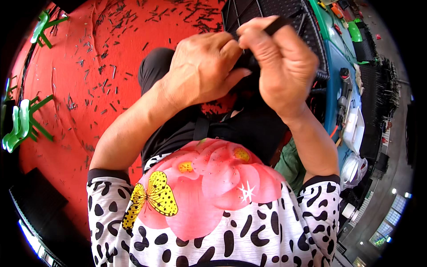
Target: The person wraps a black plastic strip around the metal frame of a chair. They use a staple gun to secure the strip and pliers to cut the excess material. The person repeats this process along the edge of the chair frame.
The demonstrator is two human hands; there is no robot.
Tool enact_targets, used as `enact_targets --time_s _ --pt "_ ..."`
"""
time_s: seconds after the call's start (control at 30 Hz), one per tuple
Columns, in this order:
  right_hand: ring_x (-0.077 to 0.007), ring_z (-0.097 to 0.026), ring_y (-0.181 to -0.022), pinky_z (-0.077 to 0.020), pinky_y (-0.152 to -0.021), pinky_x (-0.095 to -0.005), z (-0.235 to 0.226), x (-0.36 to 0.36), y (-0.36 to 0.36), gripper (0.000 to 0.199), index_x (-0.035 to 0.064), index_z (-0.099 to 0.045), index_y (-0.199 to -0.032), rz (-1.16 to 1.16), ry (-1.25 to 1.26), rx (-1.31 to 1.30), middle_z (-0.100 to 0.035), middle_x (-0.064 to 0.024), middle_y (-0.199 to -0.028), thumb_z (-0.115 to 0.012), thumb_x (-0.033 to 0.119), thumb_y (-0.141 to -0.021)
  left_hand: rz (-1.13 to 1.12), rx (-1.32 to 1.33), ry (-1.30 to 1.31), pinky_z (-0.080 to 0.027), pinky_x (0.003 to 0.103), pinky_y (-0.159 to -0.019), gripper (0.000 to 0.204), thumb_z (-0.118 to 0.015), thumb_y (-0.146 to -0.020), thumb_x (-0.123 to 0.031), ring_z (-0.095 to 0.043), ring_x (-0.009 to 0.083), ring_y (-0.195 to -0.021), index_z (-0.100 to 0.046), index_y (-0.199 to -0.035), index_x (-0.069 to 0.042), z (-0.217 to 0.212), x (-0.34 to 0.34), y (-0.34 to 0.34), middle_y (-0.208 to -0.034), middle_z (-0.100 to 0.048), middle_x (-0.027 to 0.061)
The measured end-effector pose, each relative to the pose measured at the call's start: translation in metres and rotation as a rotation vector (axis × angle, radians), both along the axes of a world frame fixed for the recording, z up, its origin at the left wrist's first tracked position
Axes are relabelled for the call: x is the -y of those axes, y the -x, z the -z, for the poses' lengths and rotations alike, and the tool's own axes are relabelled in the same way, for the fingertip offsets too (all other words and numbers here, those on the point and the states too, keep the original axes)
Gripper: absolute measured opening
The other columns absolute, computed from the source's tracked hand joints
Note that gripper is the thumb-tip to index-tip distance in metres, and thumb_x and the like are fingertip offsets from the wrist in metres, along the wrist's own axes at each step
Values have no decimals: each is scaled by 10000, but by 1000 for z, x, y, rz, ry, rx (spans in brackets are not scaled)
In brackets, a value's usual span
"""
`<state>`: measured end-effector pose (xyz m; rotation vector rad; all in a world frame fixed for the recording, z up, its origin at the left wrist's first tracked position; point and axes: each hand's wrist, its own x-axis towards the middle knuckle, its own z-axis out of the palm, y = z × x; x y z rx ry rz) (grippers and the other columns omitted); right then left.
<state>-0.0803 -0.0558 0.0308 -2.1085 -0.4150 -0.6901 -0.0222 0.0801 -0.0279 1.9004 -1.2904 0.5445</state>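
Note:
My left hand [202,66] is raised above my lap, back of the hand up and fingers curled. Whatever its fingers grip is hidden behind the knuckles. Close beside it, my right hand [287,64] is closed, with a short black strip [276,26] running between its fingers. The right fingers are slightly smeared by motion and almost meet the left ones. Just beyond both hands stands a black ribbed plastic piece like a crate or panel [318,49], partly covered by the right hand.
Many short black offcuts [104,84] lie scattered over the red floor [66,58]. Green plastic stools [22,122] stand at the left. On the right, a blue table [331,89] carries a dark power tool [343,95], a white tray [353,129] and a plastic bag [354,169].

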Motion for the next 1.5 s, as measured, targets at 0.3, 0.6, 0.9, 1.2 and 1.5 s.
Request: enact_targets --time_s 0.3,0.6,0.9,1.2,1.5 --pt "-125 -329 -604 -321 -587 -272 -6 -8 12 348 51 -474 -734 -407 -880 -288 -381 -15 -639 -401 263 -1001 -97 64 -20 -493 378 -527 357 -739 -656 -376 -596 256 -608 -553 -729 -80 2 4 1 -686 -559 59" --pt "-158 -427 -549 -360 -559 -277 -27 10 16 343 40 -506 -720 -571 -1104 -463 -442 -47 -606 -472 266 -975 -106 194 28 -461 360 -496 428 -758 -644 -389 -555 249 -567 -462 -662 -80 4 -1 -10 -630 -485 55" --pt "-132 -436 -507 -367 -511 -265 -31 7 -10 399 24 -515 -676 -467 -967 -481 -475 -58 -578 -472 273 -984 -4 125 94 -431 357 -486 313 -746 -669 -261 -514 239 -541 -494 -671 -76 2 1 -5 -634 -465 60" --pt "-54 -349 -567 -303 -496 -208 -28 8 -56 152 -8 -610 -1002 -68 60 55 -397 31 -638 -641 80 -883 53 59 174 -409 348 -475 240 -729 -643 -158 -506 234 -527 -521 -697 -51 4 5 -7 -636 -464 63" --pt "-132 -556 -582 -446 -530 -246 -27 39 -60 174 -43 -586 -1002 1 346 99 -573 -85 -733 -608 71 -871 115 23 159 -401 354 -485 271 -722 -631 -104 -502 258 -536 -572 -820 20 -1 0 -8 -669 -501 104"
